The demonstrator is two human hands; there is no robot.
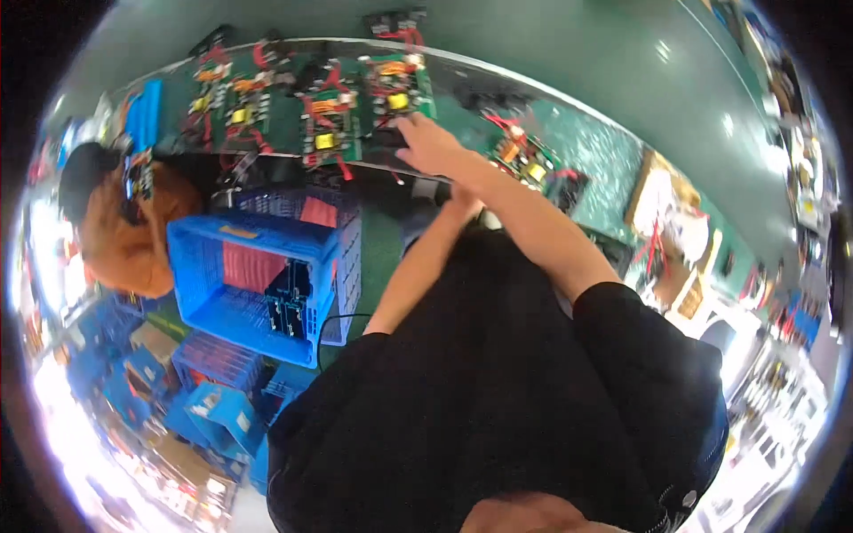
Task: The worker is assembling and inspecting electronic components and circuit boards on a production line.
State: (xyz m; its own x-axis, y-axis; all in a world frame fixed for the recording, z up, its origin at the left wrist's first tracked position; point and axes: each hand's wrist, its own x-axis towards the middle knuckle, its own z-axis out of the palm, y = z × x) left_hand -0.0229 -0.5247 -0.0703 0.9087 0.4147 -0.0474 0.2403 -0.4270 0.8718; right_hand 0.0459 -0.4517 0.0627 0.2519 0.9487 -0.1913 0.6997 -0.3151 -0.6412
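My right hand [431,147] reaches across to the left over the green bench edge, thumb and fingers apart. Its fingertips are beside the lower end of a green circuit board [391,84] with a yellow transformer and red wires. A dark part lies by the fingertips; I see no grip on it. My left hand [464,202] is at the bench edge beneath my right forearm, its fingers hidden and blurred. Right of my hands is another circuit board [524,155], with red wires and a yellow part.
More wired circuit boards [324,120] line the bench [462,80] to the left. Below them, a tilted blue crate [244,233] holds dark boards and pink sheets. A co-worker in orange [129,226] sits at far left. Clear plastic bags [591,151] and an open carton [662,191] lie right.
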